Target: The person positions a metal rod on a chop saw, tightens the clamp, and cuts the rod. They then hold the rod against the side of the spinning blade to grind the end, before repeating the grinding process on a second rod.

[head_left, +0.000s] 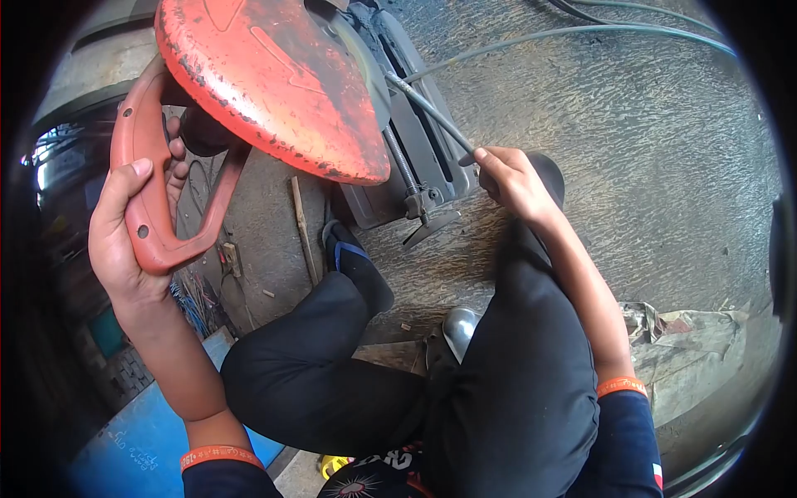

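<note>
My left hand (124,228) is wrapped round the red D-shaped handle (154,199) of a cut-off saw, at the upper left. The saw's scuffed red blade guard (274,91) covers most of the cutting disc (374,79), whose edge shows at the right. Between finger and thumb, my right hand (510,178) grips a thin metal rod (436,114) near its end. The rod slopes up and left over the saw's grey base (365,207), its far end beside the disc. A threaded vise screw (401,162) with a crank handle (432,230) sits on the base.
Pale hoses (581,30) cross the rough floor at the top right. A wooden stick (303,228) lies left of the base, near my sandalled foot (357,261). A blue panel (141,440) is at the lower left, and a crumpled cloth (693,349) lies at the right.
</note>
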`<state>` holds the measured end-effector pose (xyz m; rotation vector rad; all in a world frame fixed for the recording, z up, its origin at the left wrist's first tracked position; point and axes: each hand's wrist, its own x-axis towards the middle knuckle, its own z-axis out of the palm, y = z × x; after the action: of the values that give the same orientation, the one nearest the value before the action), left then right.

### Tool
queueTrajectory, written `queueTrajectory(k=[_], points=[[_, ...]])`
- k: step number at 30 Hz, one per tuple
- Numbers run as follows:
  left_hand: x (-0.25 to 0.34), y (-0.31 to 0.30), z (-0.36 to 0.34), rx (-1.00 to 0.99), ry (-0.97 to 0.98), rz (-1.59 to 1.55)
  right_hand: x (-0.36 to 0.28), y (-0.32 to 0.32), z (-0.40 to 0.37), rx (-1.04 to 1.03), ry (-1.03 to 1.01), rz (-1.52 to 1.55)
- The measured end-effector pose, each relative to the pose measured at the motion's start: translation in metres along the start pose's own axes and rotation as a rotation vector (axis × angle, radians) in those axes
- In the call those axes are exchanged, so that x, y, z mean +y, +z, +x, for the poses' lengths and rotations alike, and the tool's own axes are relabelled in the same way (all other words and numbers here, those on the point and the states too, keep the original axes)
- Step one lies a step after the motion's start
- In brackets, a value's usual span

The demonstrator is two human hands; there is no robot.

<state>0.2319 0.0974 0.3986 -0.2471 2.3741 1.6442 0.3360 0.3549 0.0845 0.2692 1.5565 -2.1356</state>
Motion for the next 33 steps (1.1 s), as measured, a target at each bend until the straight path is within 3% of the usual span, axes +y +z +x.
queueTrajectory(k=[5,8,10,19,33], points=[[0.000,0.007,-0.003,0.051,0.007,-0.018,-0.010,0.000,-0.007,-0.114,0.111,0.240],[0.000,0.008,-0.003,0.041,0.019,-0.029,-0.012,0.004,-0.005,-0.150,0.096,0.160],[0.000,0.007,-0.003,0.042,0.017,-0.029,-0.017,0.009,-0.007,-0.047,0.016,-0.107],[0.000,0.008,-0.002,0.042,0.012,-0.035,-0.008,0.011,-0.002,0.023,-0.184,-0.428],[0.000,0.006,-0.002,0.055,-0.003,-0.052,-0.005,0.020,-0.006,0.117,-0.327,-0.511]])
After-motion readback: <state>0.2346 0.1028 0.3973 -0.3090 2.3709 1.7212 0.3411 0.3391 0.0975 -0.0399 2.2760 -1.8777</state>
